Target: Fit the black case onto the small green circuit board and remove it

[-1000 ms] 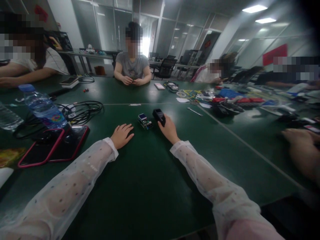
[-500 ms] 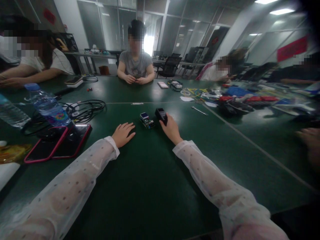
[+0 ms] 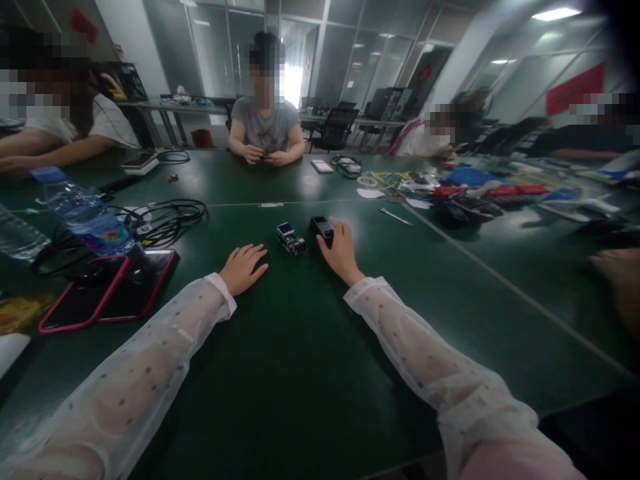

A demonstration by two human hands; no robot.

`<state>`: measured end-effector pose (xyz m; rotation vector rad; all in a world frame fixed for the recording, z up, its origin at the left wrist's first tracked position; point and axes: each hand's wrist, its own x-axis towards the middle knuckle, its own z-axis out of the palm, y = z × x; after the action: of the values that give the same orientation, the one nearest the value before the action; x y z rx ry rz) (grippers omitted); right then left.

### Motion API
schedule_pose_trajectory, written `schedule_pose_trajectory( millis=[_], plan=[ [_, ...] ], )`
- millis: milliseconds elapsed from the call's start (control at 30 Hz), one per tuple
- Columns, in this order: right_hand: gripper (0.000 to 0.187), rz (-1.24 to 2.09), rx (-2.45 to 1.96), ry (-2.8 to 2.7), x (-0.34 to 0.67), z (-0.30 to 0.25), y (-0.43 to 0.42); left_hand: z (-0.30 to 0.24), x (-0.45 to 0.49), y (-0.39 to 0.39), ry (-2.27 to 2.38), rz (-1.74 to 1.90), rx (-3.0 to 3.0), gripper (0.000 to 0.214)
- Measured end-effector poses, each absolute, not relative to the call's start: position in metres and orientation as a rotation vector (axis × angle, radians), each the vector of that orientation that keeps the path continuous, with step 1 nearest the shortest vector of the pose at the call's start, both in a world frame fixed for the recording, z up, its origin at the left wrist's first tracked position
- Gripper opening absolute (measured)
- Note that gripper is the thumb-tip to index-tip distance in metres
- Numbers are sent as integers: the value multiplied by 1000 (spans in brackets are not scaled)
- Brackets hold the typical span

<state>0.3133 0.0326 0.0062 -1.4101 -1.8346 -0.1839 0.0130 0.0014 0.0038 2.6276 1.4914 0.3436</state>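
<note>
My right hand (image 3: 341, 252) grips a small black box-shaped device (image 3: 321, 229) by its sides, thumb on the near side and fingers over the right. The device rests on or very close to the dark green table (image 3: 300, 373). Just left of it lies a small circuit board with a little screen (image 3: 290, 239), touched by neither hand. Flat on the table farther left is my left hand (image 3: 243, 268), fingers spread and holding nothing.
On the left are phones with red-rimmed cases (image 3: 135, 287), a water bottle (image 3: 87, 213) and coiled black cables (image 3: 170, 220). A wrench (image 3: 396, 217) lies to the right, before a heap of cables and tools (image 3: 470, 190). Across the table sits a person (image 3: 267, 130); others sit at both sides.
The view has shifted slightly. My right hand's fingers have moved a little over the black device. My left hand stays flat. The person opposite has raised their hands slightly, holding something small.
</note>
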Motion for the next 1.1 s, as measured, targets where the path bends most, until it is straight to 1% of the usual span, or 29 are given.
schedule_pose_trajectory(
  millis=[133,333,467,533,733,833,1000,1100],
  plan=[
    [46,-164,-1255,-1962,299,16,17,3,13,2,1487,350,2623,53],
    [51,-60,-1211,-2169,273,17,0,3,15,0,1507,364,2620,52],
    [36,-26,-1191,-2215,271,15,2,5,16,-2,1509,363,2610,52],
    [33,-11,-1183,-2198,273,14,5,5,16,-2,1507,360,2607,52],
    [34,17,-1130,-2234,273,14,4,5,15,-1,1504,358,2609,53],
    [35,-32,-1143,-2234,272,17,2,6,15,-2,1513,348,2610,53],
    [37,-265,-1355,-1895,286,19,10,9,16,-2,1506,331,2615,53],
    [49,-290,-1504,-1712,302,13,22,10,15,-2,1502,322,2608,53]
  ],
)
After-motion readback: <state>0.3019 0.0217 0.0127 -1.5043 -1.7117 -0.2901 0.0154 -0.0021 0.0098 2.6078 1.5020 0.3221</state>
